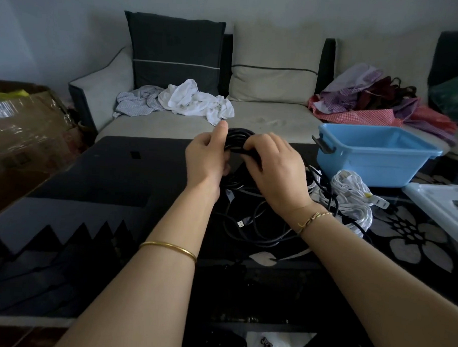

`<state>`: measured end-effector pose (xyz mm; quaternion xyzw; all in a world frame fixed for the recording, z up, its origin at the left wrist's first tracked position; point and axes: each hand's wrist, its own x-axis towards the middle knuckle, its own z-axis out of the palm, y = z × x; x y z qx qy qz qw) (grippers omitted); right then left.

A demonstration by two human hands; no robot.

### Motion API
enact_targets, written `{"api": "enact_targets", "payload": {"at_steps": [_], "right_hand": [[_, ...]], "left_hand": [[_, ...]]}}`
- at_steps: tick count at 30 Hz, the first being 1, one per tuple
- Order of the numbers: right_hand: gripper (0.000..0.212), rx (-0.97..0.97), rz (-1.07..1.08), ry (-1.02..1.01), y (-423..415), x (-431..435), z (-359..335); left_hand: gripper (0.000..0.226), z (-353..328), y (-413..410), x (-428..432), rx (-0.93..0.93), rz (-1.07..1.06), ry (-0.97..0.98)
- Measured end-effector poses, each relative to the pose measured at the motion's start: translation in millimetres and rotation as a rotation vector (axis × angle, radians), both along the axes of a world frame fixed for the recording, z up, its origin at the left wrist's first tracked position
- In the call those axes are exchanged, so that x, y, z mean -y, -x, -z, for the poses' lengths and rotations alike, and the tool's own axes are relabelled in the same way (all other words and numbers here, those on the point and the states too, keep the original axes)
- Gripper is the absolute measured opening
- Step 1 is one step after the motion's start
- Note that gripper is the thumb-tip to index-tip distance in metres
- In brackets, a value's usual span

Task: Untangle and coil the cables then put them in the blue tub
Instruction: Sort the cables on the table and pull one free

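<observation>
A coil of black cable (238, 139) is held up above the dark table (112, 178). My left hand (206, 159) grips the coil's left side, thumb raised at its top. My right hand (275, 170) grips the right side, fingers curled over the loops. More black cable (257, 227) lies loose and tangled on the table below my hands, a plug end showing. A bundle of white cable (353, 197) lies to the right of it. The blue tub (375, 156) stands at the table's right rear, nothing visible inside.
A sofa (264, 117) with cushions, white clothes (197, 99) and a pile of coloured fabric (378, 101) runs behind the table. A cardboard box (22, 122) stands at the left. A white tray (441, 203) lies at the right edge.
</observation>
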<state>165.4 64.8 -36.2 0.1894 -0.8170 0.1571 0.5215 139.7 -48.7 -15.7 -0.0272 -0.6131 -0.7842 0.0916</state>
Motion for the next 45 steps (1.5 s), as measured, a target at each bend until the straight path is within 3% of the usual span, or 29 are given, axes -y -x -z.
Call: {"api": "enact_targets", "payload": {"at_steps": [8, 14, 16, 23, 27, 33, 38, 41, 45], "right_hand": [[0.016, 0.112, 0.046, 0.105, -4.0, 0.3, -9.1], [0.023, 0.028, 0.196, 0.006, -0.9, 3.2, -6.2], [0.026, -0.007, 0.242, 0.0, 0.8, 3.6, -6.0], [0.029, -0.097, 0.422, -0.096, 5.1, -0.1, -0.9], [0.025, -0.098, 0.392, -0.089, 4.6, -2.1, 0.3], [0.031, -0.015, 0.361, -0.053, 6.0, 0.4, 1.5], [0.022, 0.041, 0.201, 0.004, 3.0, 2.0, 0.7], [0.023, 0.228, 0.063, 0.153, 0.6, 2.8, -0.2], [0.011, 0.445, -0.123, 0.683, -1.3, 9.8, -9.7]], "left_hand": [[0.037, -0.9, -3.4, -5.3, -0.1, 0.014, 0.057], [0.035, -0.4, -2.3, -6.2, -0.181, -0.001, 0.149], [0.043, -0.9, -2.1, -7.1, -0.202, -0.011, 0.186], [0.049, 2.2, -1.1, -10.6, 0.034, 0.086, 0.23], [0.045, 2.5, -0.6, -11.1, 0.014, 0.079, 0.264], [0.026, 3.7, -0.4, -9.1, -0.185, 0.022, 0.224], [0.038, 7.5, 2.0, -6.2, -0.203, 0.041, 0.136], [0.021, 10.3, 2.7, -4.5, -0.153, 0.039, 0.081], [0.006, 13.7, 2.8, -4.5, -0.113, 0.049, 0.067]]}}
